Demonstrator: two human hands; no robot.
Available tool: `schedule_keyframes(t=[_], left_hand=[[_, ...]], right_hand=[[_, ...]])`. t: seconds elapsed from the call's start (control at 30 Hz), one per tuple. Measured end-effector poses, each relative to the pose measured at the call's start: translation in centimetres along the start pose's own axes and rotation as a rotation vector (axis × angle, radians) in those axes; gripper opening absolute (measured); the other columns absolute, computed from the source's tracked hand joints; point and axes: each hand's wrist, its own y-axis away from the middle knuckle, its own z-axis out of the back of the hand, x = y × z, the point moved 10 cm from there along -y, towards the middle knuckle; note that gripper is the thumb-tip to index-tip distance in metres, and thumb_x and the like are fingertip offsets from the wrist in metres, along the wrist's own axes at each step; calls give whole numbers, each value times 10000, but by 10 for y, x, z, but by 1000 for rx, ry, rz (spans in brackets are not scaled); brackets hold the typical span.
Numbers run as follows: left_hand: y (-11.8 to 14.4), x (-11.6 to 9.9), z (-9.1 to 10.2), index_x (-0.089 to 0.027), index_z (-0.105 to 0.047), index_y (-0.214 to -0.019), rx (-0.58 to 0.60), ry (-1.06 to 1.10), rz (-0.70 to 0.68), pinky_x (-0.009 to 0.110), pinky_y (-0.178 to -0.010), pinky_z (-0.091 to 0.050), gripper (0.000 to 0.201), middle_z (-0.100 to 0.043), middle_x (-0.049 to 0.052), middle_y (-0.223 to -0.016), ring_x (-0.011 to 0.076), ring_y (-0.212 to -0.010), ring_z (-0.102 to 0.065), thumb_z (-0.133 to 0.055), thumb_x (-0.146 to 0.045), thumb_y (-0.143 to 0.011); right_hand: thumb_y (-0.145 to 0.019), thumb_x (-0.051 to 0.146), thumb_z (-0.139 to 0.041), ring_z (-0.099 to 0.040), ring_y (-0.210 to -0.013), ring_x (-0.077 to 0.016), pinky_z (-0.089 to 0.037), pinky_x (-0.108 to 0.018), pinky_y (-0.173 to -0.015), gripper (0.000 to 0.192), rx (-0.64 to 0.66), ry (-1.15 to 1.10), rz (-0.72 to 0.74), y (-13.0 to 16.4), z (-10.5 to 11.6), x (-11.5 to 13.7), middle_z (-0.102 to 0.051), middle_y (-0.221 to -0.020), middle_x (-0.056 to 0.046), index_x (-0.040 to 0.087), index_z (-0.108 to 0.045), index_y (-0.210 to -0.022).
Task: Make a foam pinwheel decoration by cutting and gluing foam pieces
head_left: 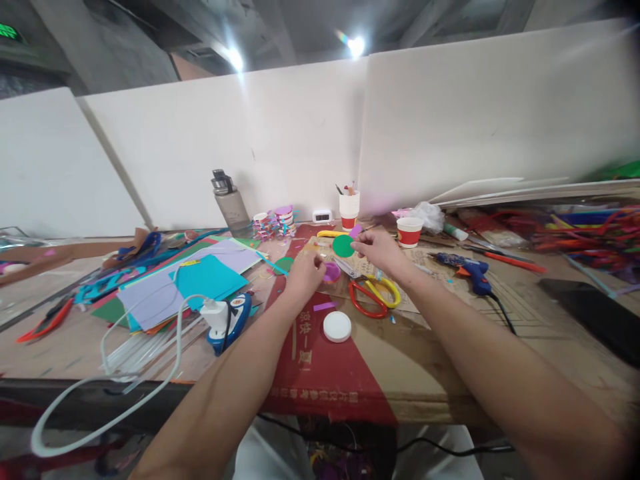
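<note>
My right hand [377,250] pinches a green paper circle [343,246] at its right edge, above the work surface. A small purple paper piece [355,231] shows just behind that hand. My left hand [306,275] is closed, thumb and fingers together; whatever it may hold is too small to make out. Close by its fingertips lies a round purple piece [331,272]. Scissors with red and yellow handles [369,303] rest below my right hand. A white round lid [337,327] and a purple strip [325,307] lie nearer to me.
Coloured paper sheets [210,283] and a power strip [235,323] with a white cable are at left. A bottle [230,203] and decorated cups [284,220] stand behind. On the right are a paper cup [409,232], a glue gun [470,271] and a dark phone-like slab [595,313].
</note>
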Motion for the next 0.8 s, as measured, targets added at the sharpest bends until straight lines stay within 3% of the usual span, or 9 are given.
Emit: schedule_keyframes(t=[0.17, 0.3, 0.37, 0.57, 0.7, 0.8], left_hand=[[0, 16, 12, -174, -581, -840, -142, 256, 141, 288, -697, -513, 96, -682, 54, -831, 173, -737, -658, -594, -86, -804], [1, 20, 2, -178, -535, -985, -117, 590, 198, 236, -476, -489, 188, -657, 49, -922, 121, -576, -609, -589, -106, -821], [1, 19, -4, -180, -517, -1043, -95, 760, 212, 233, -458, -510, 266, -648, 56, -972, 117, -595, -619, -613, -107, -806], [3, 4, -12, -144, -613, -974, -7, 1122, 198, 326, -675, -611, 237, -668, 71, -1000, 146, -761, -659, -708, -186, -761], [5, -5, -17, -156, -656, -905, 62, 1273, 161, 354, -814, -598, 219, -681, 42, -977, 158, -849, -661, -729, -199, -702], [8, -12, -23, -175, -664, -968, 123, 1332, 147, 382, -881, -578, 313, -684, 40, -1043, 180, -938, -664, -730, -181, -662]], right_hand=[[-798, 235, -655, -492, -504, -92, -364, -205, -482, 159, 43, -214, -58, 1, -13, -6, -586, -543, 22, 175, -604, -661], [-805, 181, -675, -454, -444, -74, -347, -182, -420, 174, 78, -320, -92, 4, -25, -8, -560, -511, 34, 179, -590, -652], [-806, 155, -682, -448, -423, -68, -342, -172, -396, 189, 82, -321, -87, 5, -28, -7, -552, -495, 39, 178, -587, -644], [-805, 120, -702, -480, -385, -77, -424, -185, -390, 210, 59, -271, -95, 7, -27, -6, -553, -469, 45, 175, -587, -639], [-828, 84, -661, -536, -418, -87, -457, -182, -396, 194, 57, -272, -89, 7, -28, -6, -563, -504, 46, 173, -587, -672], [-842, 71, -628, -573, -460, -91, -465, -175, -400, 179, 48, -270, -64, 6, -28, -7, -577, -548, 49, 176, -587, -703]])
